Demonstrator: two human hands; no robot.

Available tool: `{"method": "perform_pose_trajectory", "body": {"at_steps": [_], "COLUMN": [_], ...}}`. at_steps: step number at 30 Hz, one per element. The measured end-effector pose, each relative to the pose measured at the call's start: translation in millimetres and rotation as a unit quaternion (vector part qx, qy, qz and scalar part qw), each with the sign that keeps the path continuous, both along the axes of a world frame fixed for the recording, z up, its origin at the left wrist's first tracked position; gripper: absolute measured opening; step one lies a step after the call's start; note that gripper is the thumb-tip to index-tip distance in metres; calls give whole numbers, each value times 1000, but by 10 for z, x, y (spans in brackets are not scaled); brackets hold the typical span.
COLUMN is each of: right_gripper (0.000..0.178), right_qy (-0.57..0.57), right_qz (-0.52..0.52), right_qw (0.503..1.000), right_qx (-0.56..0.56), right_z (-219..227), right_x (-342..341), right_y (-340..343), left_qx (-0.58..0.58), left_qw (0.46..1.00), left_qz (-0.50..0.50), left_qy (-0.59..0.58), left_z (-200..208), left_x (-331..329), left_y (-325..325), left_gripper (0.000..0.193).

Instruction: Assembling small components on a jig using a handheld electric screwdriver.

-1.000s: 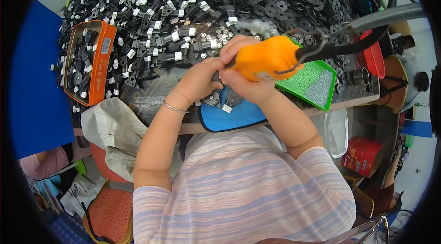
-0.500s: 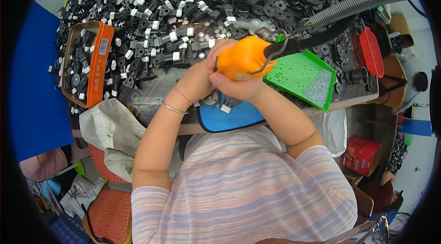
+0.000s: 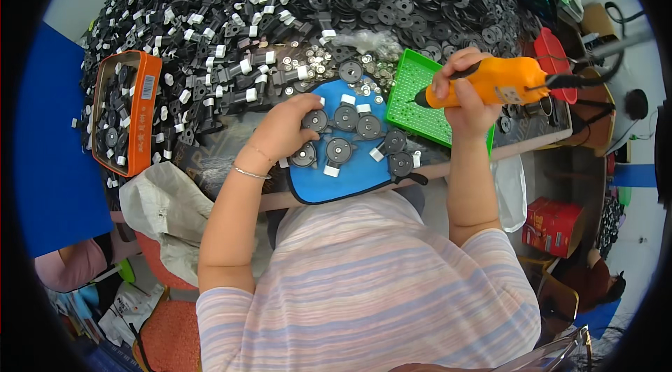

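Observation:
My right hand is wrapped round an orange electric screwdriver, its dark tip pointing left over a green perforated tray. Under my left hand lies the left edge of a blue mat. The thumb and fingers of that hand close round a black round wheel part, which rests among several similar ones. Another black wheel part with a white tab sits mid-mat. A further black disc lies at the mat's far edge, near small round metal pieces.
Black parts with white tabs heap up across the far left, and black discs at the far right. An orange-rimmed box of parts stands left. A red tray lies right, behind the screwdriver's cord. A white sack hangs at the near edge.
The two hands were together round the screwdriver over the mat. Now my right hand has carried it right, over the green tray, and my left hand has come down to a wheel part.

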State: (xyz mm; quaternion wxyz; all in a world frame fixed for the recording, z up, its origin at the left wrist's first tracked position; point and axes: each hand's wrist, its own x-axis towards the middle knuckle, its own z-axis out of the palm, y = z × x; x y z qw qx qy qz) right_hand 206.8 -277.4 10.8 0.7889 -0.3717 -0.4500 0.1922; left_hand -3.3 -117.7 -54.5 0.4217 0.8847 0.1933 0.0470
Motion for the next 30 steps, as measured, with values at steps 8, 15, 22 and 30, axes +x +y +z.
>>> {"method": "perform_pose_trajectory", "body": {"at_steps": [8,15,22,30], "right_gripper": [19,19,19,18], "right_qy": [19,32,13,8], "right_qz": [-36,-49,-43,-36], "right_qw": [999,998,998,998], "right_qx": [-28,-28,-38,-47], "right_z": [-203,-254,-273,-190], "right_x": [32,53,62,32], "right_y": [-62,-45,-41,-76], "left_qx": [21,20,21,24], "left_qw": [1000,1000,1000,997], "left_qz": [3,7,10,69], "left_qy": [14,1,18,-39], "left_z": [24,14,41,96], "left_x": [-6,-3,5,-156], "left_y": [-15,-36,-35,-115], "left_gripper": [49,48,48,47]}}
